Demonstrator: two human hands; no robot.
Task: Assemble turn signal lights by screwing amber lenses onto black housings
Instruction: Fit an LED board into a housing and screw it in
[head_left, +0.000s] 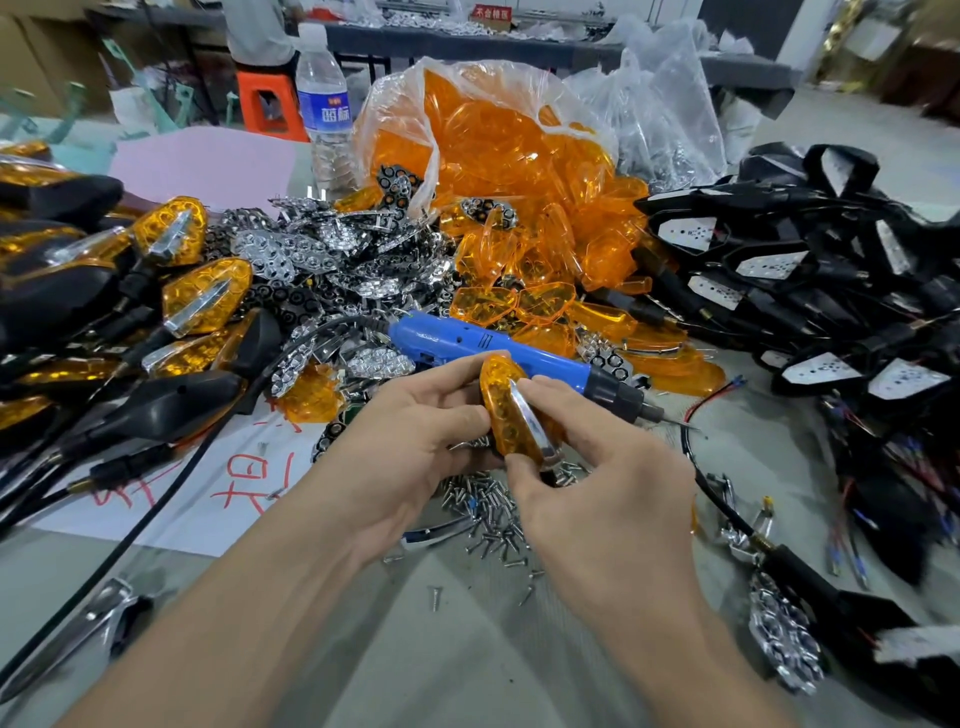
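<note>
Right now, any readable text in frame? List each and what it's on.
"不合格区": red sign on the far bench, small but readable.
Water bottle: blue label with white characters, too blurred to read.
White sheet on the table: large red handwritten characters, partly covered by parts and the left hand, not readable.
Blue electric screwdriver: small marks on the body, no legible text.
Nothing legible elsewhere.

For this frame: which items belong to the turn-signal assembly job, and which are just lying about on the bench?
Job items:
- amber lens, held in left hand and right hand
- blue electric screwdriver
- loose screws
- bag of amber lenses
- black housings
- chrome reflectors
- finished lights

Lying about:
- water bottle
- pink sheet
- orange stool
</note>
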